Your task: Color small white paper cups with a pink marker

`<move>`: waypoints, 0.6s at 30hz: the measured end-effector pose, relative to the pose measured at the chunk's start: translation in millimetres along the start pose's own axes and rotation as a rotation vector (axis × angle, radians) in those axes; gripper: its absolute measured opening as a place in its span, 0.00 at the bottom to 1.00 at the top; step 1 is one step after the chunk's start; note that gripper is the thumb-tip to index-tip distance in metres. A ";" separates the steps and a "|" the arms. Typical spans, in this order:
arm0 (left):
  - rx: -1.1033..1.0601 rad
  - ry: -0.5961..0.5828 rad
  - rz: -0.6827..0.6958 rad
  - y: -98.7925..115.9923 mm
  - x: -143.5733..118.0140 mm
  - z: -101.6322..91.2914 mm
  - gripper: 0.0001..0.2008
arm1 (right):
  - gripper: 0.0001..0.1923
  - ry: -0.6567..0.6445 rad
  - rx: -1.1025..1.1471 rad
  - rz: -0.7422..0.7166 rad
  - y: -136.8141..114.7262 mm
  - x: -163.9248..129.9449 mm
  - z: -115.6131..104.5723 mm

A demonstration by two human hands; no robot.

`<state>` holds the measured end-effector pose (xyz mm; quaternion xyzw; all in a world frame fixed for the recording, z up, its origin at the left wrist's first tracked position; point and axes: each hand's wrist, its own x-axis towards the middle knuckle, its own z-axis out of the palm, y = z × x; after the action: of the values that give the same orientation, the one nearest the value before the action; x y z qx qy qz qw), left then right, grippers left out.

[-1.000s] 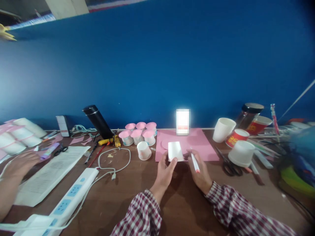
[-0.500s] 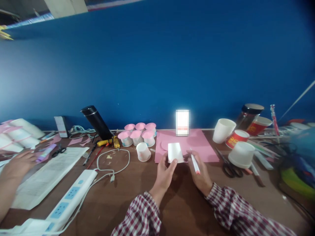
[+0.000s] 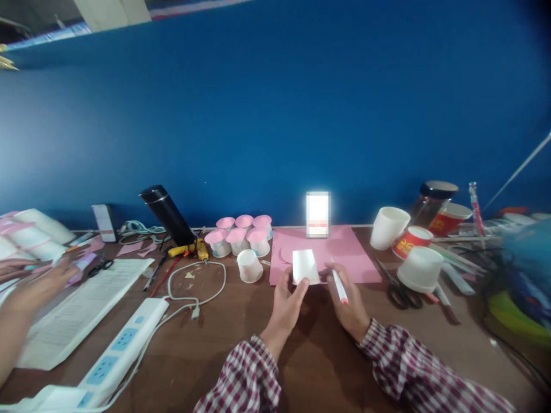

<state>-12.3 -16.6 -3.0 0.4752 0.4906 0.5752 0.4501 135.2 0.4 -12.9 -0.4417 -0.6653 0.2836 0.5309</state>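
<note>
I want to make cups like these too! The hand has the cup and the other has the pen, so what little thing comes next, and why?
Probably bring the white pen with the orange-red tip in the right hand across to the small white paper cup, since the left hand holds that cup over the pink paper sheet and the pen sits just beside it.

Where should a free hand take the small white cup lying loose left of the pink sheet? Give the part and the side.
Grip the small white cup across its side wall near the wider, open end, probably coming from above. It stands apart from the cluster of pink-topped cups and the white cable, so fingers have room on both sides. Paper walls likely dent; squeeze lightly.
</note>
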 end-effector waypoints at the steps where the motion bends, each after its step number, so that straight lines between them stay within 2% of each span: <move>1: -0.007 0.000 -0.005 -0.2 -0.2 0.0 0.20 | 0.13 0.003 -0.001 -0.003 0.0 0.0 0.0; 18: 0.006 -0.018 0.012 -1.8 0.0 -0.1 0.19 | 0.13 0.009 0.010 -0.013 -2.1 0.4 0.5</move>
<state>-12.3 -16.4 -4.8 0.4848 0.4854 0.5721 0.4495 134.0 -0.2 -11.1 -0.4361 -0.6642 0.2816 0.5380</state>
